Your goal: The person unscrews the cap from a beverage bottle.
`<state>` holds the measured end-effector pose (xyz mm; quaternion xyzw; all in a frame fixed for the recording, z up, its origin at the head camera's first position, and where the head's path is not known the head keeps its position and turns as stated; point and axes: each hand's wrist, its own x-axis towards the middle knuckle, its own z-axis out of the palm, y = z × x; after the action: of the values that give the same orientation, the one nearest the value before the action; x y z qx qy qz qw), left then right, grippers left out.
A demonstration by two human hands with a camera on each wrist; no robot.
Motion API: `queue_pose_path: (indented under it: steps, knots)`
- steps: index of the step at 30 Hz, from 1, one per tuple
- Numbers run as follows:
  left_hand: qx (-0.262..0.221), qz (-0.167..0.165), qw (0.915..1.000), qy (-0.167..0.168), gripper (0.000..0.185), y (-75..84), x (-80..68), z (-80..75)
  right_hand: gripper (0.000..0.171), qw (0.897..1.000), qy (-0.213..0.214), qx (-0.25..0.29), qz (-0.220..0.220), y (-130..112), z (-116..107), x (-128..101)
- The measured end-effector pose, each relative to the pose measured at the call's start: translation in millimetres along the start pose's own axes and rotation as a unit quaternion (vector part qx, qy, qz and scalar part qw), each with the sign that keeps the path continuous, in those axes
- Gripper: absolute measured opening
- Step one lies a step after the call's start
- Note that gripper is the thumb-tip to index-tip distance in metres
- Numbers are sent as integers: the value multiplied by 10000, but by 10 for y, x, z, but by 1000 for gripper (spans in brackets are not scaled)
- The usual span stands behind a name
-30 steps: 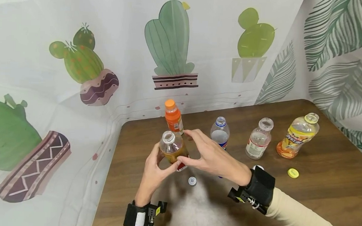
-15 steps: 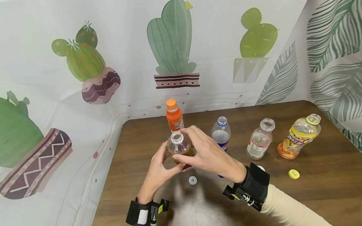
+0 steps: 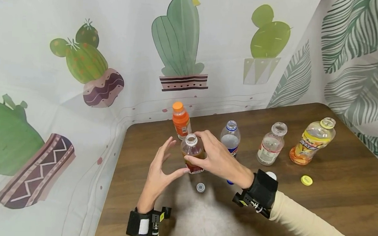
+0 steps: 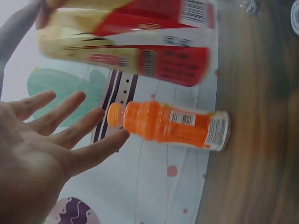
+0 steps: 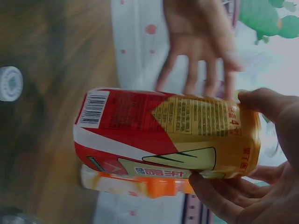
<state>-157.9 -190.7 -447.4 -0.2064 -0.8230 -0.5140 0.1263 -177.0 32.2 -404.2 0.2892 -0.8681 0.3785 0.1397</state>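
Right hand [image 3: 217, 159] grips upright open tea bottle [image 3: 192, 156] from its right; left hand [image 3: 159, 172] spread, just left, not touching.

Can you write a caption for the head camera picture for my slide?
Right hand grips an open tea bottle on a wooden table; left hand open beside it.
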Motion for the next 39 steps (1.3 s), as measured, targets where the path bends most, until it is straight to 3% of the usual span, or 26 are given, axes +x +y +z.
queue_pose_path:
  steps: [11,16,22,26,29,33,36,39]
  knots:
    - [-21,-166,9996,223,102,7,-61,-99,69,9984,0,-244,515,279,351,-5]
    - [-55,-114,9996,272,99,-2,-95,-116,68,9981,26,-275,549,321,426,12]
    - [32,-305,9991,293,98,-1,-115,-156,67,9976,59,-444,531,342,470,54]
    - [52,-342,9989,323,99,-3,-119,-173,82,9968,-58,-418,673,316,448,49]
    - [51,-342,9990,300,98,-11,-109,-173,92,9969,-16,-379,691,224,324,16]
    - [90,-340,9990,288,97,-14,-102,-189,74,9986,348,-335,212,-44,-28,70]
    - [69,-302,9988,377,97,80,-79,-220,56,9972,453,-498,-326,-318,-418,277]
    - [11,-256,9992,309,95,233,-53,-230,48,9951,29,-883,-449,-513,-801,590]
